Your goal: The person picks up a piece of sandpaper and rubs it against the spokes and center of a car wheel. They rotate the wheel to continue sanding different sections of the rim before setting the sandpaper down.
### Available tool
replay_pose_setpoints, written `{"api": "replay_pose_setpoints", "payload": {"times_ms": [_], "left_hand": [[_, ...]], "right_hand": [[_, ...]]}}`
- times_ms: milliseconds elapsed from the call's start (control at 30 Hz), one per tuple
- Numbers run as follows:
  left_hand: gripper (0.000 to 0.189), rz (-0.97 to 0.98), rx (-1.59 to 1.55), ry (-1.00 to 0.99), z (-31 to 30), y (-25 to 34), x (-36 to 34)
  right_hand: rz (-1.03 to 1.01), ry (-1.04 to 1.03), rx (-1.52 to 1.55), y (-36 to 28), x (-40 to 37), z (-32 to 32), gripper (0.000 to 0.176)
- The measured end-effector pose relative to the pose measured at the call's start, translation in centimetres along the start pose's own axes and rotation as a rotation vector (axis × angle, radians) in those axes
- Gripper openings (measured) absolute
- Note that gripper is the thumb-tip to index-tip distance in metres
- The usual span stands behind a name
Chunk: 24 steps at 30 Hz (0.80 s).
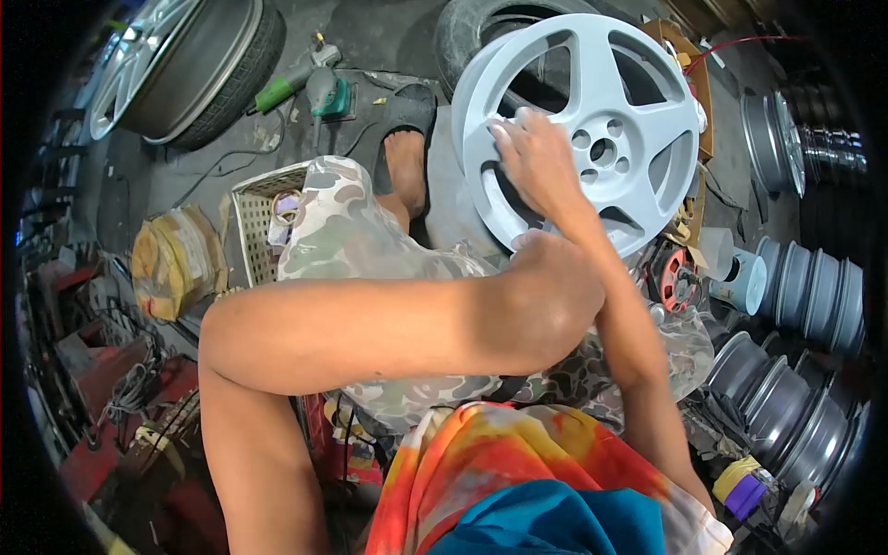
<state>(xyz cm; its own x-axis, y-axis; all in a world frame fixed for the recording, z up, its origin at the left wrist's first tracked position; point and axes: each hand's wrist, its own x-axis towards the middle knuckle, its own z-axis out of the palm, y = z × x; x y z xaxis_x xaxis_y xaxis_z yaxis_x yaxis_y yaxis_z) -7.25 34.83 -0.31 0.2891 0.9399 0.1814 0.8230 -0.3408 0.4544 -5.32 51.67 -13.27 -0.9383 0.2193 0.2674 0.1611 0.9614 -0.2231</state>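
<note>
A grey five-spoke wheel rim [592,83] leans face-up in front of me, beyond my knees. My right hand [538,162] presses on its left spoke area with bent, closed fingers. The fingertips look pale and slightly blurred, and whatever they may pinch cannot be made out. My left arm reaches across my lap. At its end, my left hand [550,287] is bent at the lower left edge of the rim, its fingers mostly hidden behind the hand and wrist. A bit of a pale fingertip shows against the rim's edge.
A black tire [462,42] lies behind the rim. A green angle grinder [282,88] with its cord rests on the floor. Left of my leg are a plastic basket [254,222] and a roll of brown tape [176,264]. Several rims [814,287] are stacked at right.
</note>
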Motion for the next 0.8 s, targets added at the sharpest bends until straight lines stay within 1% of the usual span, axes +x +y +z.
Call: {"api": "replay_pose_setpoints", "payload": {"times_ms": [33, 67, 100, 133, 167, 200, 233, 267, 300, 333, 367, 400, 433, 467, 500, 533, 567, 600, 667, 700, 733, 767, 800], "left_hand": [[0.011, -0.065, -0.011, -0.133, -0.2, -0.1, 0.4], [0.015, -0.132, -0.019, -0.261, -0.3, -0.1, 0.7], [0.015, -0.131, -0.023, -0.258, -0.3, 0.0, 0.7], [0.01, -0.124, -0.037, -0.218, -0.4, 0.0, 0.5], [0.007, -0.117, -0.045, -0.179, -0.6, -0.1, 0.3], [0.007, -0.112, -0.038, -0.18, -0.1, -0.2, -0.1], [0.008, -0.049, -0.035, -0.017, 1.1, -0.5, -0.6], [0.008, 0.018, -0.037, 0.146, 1.8, -0.6, -0.8], [0.008, 0.028, -0.037, 0.142, 1.1, -0.6, -0.5], [0.009, -0.034, -0.116, -0.06, 0.0, -0.7, -0.1], [0.009, -0.097, -0.198, -0.261, -0.5, -0.9, 0.0], [0.009, -0.098, -0.201, -0.254, -0.4, -1.4, -0.2], [0.01, -0.062, -0.212, -0.17, -0.1, -1.8, -0.7], [0.01, -0.023, -0.217, -0.087, 0.1, -2.1, -1.0], [0.01, -0.018, -0.206, -0.083, 0.2, -2.5, -1.1], [0.01, 0.06, -0.067, 0.002, 0.4, -2.7, -1.1], [0.011, 0.137, 0.068, 0.086, 0.6, -2.9, -1.1], [0.011, 0.141, 0.071, 0.084, 0.7, -3.1, -0.6], [0.01, -0.023, -0.13, -0.135, 1.0, -3.5, 0.3], [0.01, -0.022, -0.135, -0.136, 0.8, -3.3, 0.0], [0.009, 0.031, -0.087, -0.099, 0.2, -2.9, -0.6], [0.009, 0.079, -0.036, -0.055, -0.4, -2.7, -0.8], [0.009, 0.071, -0.043, -0.048, -0.8, -2.4, -0.7]], "right_hand": [[0.0, -0.001, -0.004, 1.5, -0.7, -0.6, 0.027], [0.039, 0.016, -0.131, 3.1, -1.1, -1.4, 0.026], [0.081, 0.03, -0.255, 3.9, -1.6, -1.7, 0.026], [0.079, 0.03, -0.258, 3.7, -1.8, -1.0, 0.026], [0.039, 0.133, -0.193, 2.9, -1.8, 0.5, 0.025], [0.004, 0.237, -0.128, 1.9, -1.9, 2.1, 0.025], [-0.08, 0.287, -0.082, 0.3, -1.8, 3.7, 0.026], [-0.007, 0.252, -0.101, -1.7, -1.6, 4.8, 0.029], [-0.028, 0.237, -0.147, -1.0, -1.9, 4.4, 0.031], [-0.052, 0.214, -0.189, 0.2, -2.5, 3.6, 0.033], [-0.022, 0.224, -0.204, 1.9, -3.2, 2.6, 0.032], [-0.002, 0.237, -0.222, 3.6, -3.5, 1.5, 0.032], [0.167, 0.114, -0.305, 3.6, -3.1, -0.6, 0.027], [0.169, 0.109, -0.312, 3.6, -3.3, -0.5, 0.027], [0.104, 0.219, -0.213, 3.2, -2.5, 0.3, 0.025], [0.04, 0.325, -0.112, 2.5, -1.9, 1.4, 0.024], [0.037, 0.256, -0.098, 1.0, -1.2, 3.1, 0.024], [0.039, 0.17, -0.093, -0.9, -0.4, 4.0, 0.024], [0.057, 0.122, -0.119, -0.6, -0.3, 2.5, 0.023], [0.028, 0.139, -0.125, 0.7, -0.8, 1.6, 0.024], [-0.006, 0.153, -0.134, 2.9, -1.5, 0.5, 0.024], [0.015, 0.139, -0.215, 6.1, -1.7, -0.3, 0.026], [0.006, 0.129, -0.214, 7.1, -1.5, -1.3, 0.026]]}}
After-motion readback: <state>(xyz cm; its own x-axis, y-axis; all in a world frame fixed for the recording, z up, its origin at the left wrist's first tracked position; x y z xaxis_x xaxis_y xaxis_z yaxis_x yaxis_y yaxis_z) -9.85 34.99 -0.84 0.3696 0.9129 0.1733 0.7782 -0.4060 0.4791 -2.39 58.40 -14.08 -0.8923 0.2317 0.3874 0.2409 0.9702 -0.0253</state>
